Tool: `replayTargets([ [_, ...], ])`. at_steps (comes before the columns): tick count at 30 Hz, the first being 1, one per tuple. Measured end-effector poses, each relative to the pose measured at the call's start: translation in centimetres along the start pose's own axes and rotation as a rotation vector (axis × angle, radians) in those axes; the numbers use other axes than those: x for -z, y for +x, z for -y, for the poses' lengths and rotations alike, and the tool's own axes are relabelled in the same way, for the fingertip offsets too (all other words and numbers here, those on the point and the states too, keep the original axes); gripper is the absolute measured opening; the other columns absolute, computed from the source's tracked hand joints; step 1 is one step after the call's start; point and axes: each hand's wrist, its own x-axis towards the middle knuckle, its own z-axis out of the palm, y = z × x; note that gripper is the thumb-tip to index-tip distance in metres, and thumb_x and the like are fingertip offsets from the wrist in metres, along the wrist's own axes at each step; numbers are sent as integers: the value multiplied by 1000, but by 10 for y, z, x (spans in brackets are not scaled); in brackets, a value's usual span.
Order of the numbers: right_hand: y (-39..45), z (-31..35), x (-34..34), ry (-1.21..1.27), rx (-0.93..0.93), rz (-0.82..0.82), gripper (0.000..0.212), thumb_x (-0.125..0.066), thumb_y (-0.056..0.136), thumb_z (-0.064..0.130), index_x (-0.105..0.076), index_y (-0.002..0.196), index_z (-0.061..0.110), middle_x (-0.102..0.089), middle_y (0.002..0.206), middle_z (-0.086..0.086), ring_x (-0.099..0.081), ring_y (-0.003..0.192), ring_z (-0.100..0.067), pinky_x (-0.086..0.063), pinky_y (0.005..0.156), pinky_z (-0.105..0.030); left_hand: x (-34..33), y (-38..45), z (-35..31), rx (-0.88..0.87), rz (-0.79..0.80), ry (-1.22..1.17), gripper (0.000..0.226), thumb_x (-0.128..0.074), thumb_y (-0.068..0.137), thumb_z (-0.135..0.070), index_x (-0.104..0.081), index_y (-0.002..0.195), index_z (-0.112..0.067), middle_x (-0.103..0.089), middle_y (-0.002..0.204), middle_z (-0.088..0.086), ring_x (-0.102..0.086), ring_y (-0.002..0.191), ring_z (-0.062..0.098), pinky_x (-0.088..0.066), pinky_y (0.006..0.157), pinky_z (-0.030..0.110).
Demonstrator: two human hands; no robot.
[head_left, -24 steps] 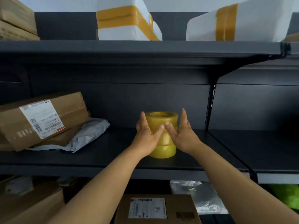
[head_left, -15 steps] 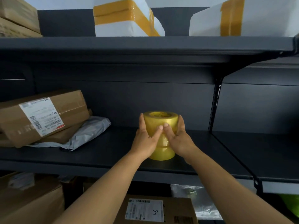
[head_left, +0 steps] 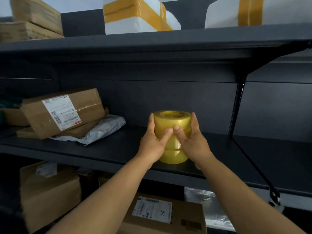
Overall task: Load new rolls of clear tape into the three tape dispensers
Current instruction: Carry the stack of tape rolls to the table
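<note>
Both hands are clasping a stack of tape rolls (head_left: 172,125) from either side: the left hand (head_left: 154,142) is wrapping its fingers round the left flank, the right hand (head_left: 192,141) is cupping the right flank, and the two thumbs are meeting on the near face of the stack, almost touching each other. The stack is made of yellowish translucent rolls, three as far as can be told, standing upright with the open core facing up. Its bottom roll is sitting on or just above the dark shelf (head_left: 118,149); contact cannot be made out. The stack is standing near the middle of that shelf, toward the near edge. Well to the left, a brown box (head_left: 64,112) with a white label is lying tilted on flatter cardboard, and a grey mailer bag (head_left: 104,129) is poking out from under it. On the shelf above, white parcels (head_left: 138,17) banded with tan tape are sitting, with cardboard boxes at far left. Below the shelf, a labelled carton (head_left: 162,213) is showing between the forearms, and a silvery bag (head_left: 207,206) is lying to its right.
</note>
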Motion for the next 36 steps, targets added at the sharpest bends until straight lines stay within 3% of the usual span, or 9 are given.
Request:
replayTargets([
  [3, -2, -6, 6, 27, -1, 25, 89, -47, 82, 67, 12, 146, 46, -47, 143, -3, -54, 113, -22, -47, 80, -31, 3, -7, -4, 4, 113, 34, 111, -71, 67, -60, 11, 142, -52, -32, 151, -12, -42, 129, 11, -40, 105, 37],
  [5, -4, -8, 10, 54, -16, 51, 92, -52, 82, 65, 12, 145, 47, -43, 145, 0, -52, 120, -24, -48, 90, -37, 4, -9, -5, 2, 115, 80, 116, -78, 67, -48, 10, 143, -51, -27, 152, -11, -38, 131, 11, -39, 106, 37],
  [7, -6, -7, 13, 75, -20, 85, 98, -59, 79, 63, 12, 145, 48, -40, 147, 3, -48, 124, -23, -46, 98, -41, 4, -12, -4, -15, 93, 75, 115, -79, 70, -40, 8, 144, -50, -26, 152, -13, -37, 128, 7, -40, 102, 32],
  [10, -12, -5, 17, 90, -17, 145, 112, -71, 72, 58, 14, 144, 48, -37, 149, 4, -44, 128, -22, -42, 103, -43, 4, -20, -4, -30, 71, 59, 113, -79, 69, -46, 5, 144, -51, -27, 151, -16, -36, 123, 1, -37, 96, 25],
  [17, -36, 0, 21, 118, 1, 118, 110, -74, 74, 51, 12, 144, 49, -38, 146, 6, -45, 125, -20, -43, 102, -41, 7, -41, -9, -59, 34, 10, 109, -80, 68, -43, -1, 143, -55, -28, 151, -15, -29, 117, -5, -36, 90, 24],
  [24, -75, 24, 25, 71, 1, -14, 107, -74, 73, 53, 6, 143, 54, -39, 145, 7, -46, 116, -18, -43, 85, -34, 21, -70, -28, -109, 83, -8, 108, -79, 73, -38, 1, 143, -54, -26, 153, -13, -41, 128, 15, -42, 101, 39],
  [29, -123, 43, 27, 36, -13, -72, 107, -74, 74, 50, 6, 144, 51, -40, 145, 5, -48, 122, -23, -47, 95, -43, 33, -107, -41, -157, 134, -8, 108, -78, 72, -41, 0, 145, -50, -25, 153, -12, -34, 126, 7, -39, 100, 35],
  [36, -213, 64, 37, -42, -64, -200, 105, -75, 73, 51, 4, 143, 53, -45, 141, 2, -54, 115, -23, -51, 90, -45, 39, -179, -57, -185, 280, -93, 105, -77, 73, -40, -2, 145, -49, -25, 153, -11, -41, 131, 20, -42, 103, 47],
])
